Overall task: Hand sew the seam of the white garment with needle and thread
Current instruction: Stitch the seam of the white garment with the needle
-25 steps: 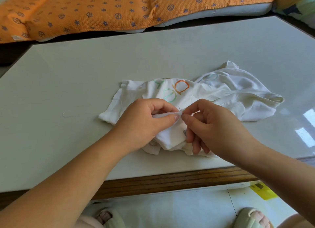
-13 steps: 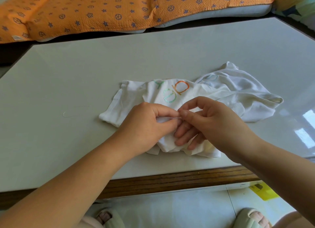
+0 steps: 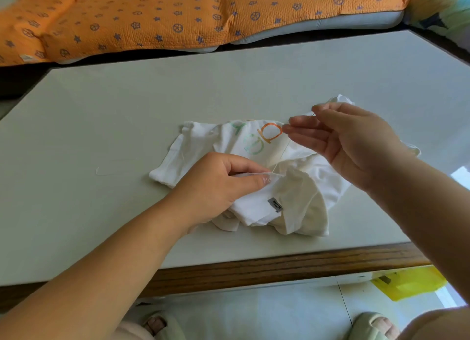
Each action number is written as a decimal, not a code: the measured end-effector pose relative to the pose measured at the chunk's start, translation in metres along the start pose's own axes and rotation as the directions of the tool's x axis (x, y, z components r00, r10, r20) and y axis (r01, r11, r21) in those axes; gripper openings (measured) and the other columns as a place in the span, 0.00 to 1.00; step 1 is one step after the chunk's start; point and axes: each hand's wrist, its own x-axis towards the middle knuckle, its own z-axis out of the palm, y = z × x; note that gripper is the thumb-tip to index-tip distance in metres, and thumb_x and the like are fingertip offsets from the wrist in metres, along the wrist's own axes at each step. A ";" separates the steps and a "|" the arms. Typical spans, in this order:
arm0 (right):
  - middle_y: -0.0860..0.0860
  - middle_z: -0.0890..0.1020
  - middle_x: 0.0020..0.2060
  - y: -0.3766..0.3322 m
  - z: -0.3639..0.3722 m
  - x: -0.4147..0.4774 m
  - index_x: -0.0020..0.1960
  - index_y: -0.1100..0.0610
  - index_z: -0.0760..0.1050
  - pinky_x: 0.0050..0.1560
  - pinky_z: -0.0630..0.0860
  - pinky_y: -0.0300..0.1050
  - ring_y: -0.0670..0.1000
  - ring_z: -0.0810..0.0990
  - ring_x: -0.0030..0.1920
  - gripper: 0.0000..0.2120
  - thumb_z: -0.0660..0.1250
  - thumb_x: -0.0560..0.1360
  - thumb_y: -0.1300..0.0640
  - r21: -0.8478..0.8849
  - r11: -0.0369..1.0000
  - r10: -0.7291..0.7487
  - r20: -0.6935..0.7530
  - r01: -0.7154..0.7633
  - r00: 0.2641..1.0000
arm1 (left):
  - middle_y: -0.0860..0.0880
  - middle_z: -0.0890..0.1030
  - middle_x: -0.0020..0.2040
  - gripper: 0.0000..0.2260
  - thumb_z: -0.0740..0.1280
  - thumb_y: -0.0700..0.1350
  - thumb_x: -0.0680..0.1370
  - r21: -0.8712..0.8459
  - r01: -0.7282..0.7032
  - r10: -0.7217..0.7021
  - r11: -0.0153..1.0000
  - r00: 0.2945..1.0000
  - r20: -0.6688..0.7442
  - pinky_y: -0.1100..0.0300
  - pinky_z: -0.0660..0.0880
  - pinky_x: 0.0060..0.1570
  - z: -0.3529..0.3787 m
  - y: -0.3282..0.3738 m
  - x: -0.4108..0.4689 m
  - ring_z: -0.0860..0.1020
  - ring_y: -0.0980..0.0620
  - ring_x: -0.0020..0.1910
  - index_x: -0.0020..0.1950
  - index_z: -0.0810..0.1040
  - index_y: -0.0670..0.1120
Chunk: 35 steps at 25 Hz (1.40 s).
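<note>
Seam stitch: white garment (image 3: 292, 207) crumpled at the near middle of the worktop (image 3: 127, 110).
Fingers of left hand (image 3: 216, 184) pinch the seam fold; right hand (image 3: 351, 141) thumb and forefinger pinch the needle (image 3: 323, 107) above the garment, 3 other fingers extended. The thread (image 3: 282, 156) runs straight to the seam.

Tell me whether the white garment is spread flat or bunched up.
Bunched up: the white garment lies crumpled in overlapping folds on the table, with the left hand pinching one fold.

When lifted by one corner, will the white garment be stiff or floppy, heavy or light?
Probably floppy: the white garment lies in soft crumpled folds on the table. Likely light: the left hand holds its seam with only a pinch. It may slide on the glossy top.
</note>
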 end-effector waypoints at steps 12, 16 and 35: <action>0.45 0.83 0.34 0.009 0.002 -0.015 0.45 0.47 0.75 0.42 0.78 0.40 0.43 0.82 0.36 0.06 0.65 0.79 0.55 -0.787 0.503 -0.370 0.178 0.358 0.912 | 0.55 0.86 0.44 0.03 0.73 0.47 0.74 -0.056 0.041 -0.039 0.998 0.999 0.033 0.64 0.75 0.50 -0.006 0.001 0.001 0.83 0.59 0.47 0.44 0.87 0.53; 0.43 0.83 0.37 0.010 0.012 -0.044 0.45 0.48 0.75 0.28 0.72 0.34 0.45 0.79 0.26 0.04 0.64 0.79 0.54 -0.814 0.434 -0.279 0.286 0.386 0.917 | 0.56 0.86 0.45 0.04 0.72 0.45 0.74 -0.068 0.027 -0.025 0.997 0.999 0.026 0.65 0.75 0.50 -0.007 0.002 0.001 0.83 0.60 0.47 0.45 0.86 0.53; 0.54 0.84 0.40 0.001 -0.023 0.021 0.45 0.54 0.76 0.53 0.81 0.43 0.53 0.85 0.48 0.05 0.66 0.79 0.59 -0.379 0.904 -0.303 -0.240 0.199 0.922 | 0.54 0.86 0.44 0.06 0.73 0.45 0.74 0.011 0.033 -0.033 0.999 0.997 0.075 0.60 0.76 0.56 -0.010 0.001 -0.001 0.83 0.58 0.48 0.42 0.86 0.57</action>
